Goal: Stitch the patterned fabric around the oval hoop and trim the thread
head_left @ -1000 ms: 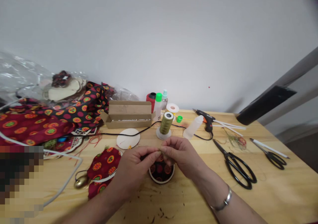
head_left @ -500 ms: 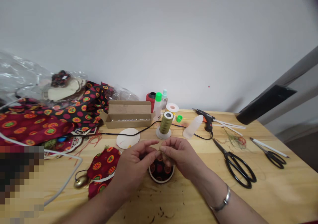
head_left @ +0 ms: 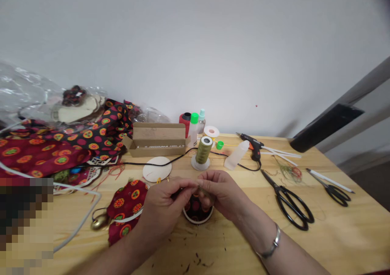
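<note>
My left hand (head_left: 170, 200) and my right hand (head_left: 221, 189) meet fingertip to fingertip in front of me. Both are closed in a pinch. What they pinch is too small and too covered to name; a thin olive-brown bit shows under my right fingers. Just below them lies a round, dark patterned fabric piece (head_left: 198, 212) with a white rim, its upper part hidden by my hands. Beyond my fingers stands a spool of olive thread (head_left: 204, 151). A red patterned fabric piece (head_left: 126, 202) with a white edge lies left of my left hand.
Black-handled scissors (head_left: 294, 208) and smaller scissors (head_left: 336, 193) lie to the right, near a glue gun (head_left: 251, 143). A white bottle (head_left: 236, 155) leans behind my right hand. An open cardboard box (head_left: 158, 145), a white disc (head_left: 157, 169) and heaped fabric (head_left: 39, 149) are at left.
The fingers of my left hand have closed in, and its index finger has come down to meet my right fingertips. The things on the table have stayed put.
</note>
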`<action>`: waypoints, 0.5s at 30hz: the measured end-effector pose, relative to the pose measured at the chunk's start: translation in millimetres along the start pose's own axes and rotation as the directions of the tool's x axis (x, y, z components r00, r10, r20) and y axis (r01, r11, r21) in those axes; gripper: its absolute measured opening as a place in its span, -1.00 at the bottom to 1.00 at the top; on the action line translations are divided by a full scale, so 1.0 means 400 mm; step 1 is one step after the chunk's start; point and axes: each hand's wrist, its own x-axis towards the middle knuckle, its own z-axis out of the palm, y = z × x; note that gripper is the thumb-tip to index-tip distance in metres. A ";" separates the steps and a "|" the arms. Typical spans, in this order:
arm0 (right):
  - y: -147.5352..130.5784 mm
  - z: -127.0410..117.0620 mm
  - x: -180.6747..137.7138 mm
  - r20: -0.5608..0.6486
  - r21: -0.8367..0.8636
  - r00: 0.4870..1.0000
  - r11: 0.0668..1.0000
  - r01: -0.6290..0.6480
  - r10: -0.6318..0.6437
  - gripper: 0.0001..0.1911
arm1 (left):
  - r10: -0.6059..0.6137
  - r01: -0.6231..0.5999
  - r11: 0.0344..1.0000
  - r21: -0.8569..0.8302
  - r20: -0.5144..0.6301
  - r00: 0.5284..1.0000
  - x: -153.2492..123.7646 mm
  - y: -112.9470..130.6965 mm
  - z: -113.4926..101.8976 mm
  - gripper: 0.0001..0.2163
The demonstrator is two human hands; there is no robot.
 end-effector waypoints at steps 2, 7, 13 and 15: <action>-0.001 0.001 0.000 -0.007 -0.006 1.000 1.000 -0.001 0.001 -0.69 | 0.003 -0.003 1.000 0.014 0.010 1.000 0.001 0.007 -0.002 -0.87; -0.005 0.004 -0.001 -0.006 -0.019 1.000 1.000 -0.009 0.008 -0.70 | -0.126 0.131 0.989 -0.074 0.060 0.990 0.014 0.021 -0.009 -0.89; -0.002 0.001 0.001 0.010 -0.063 1.000 0.998 -0.007 0.008 -0.71 | -0.361 0.434 0.816 -0.381 0.250 0.898 0.029 0.013 -0.014 -0.93; -0.005 0.000 0.002 0.000 -0.093 1.000 0.996 -0.008 0.008 -0.71 | -0.398 0.492 0.752 -0.438 0.294 0.869 0.032 0.012 -0.012 -0.92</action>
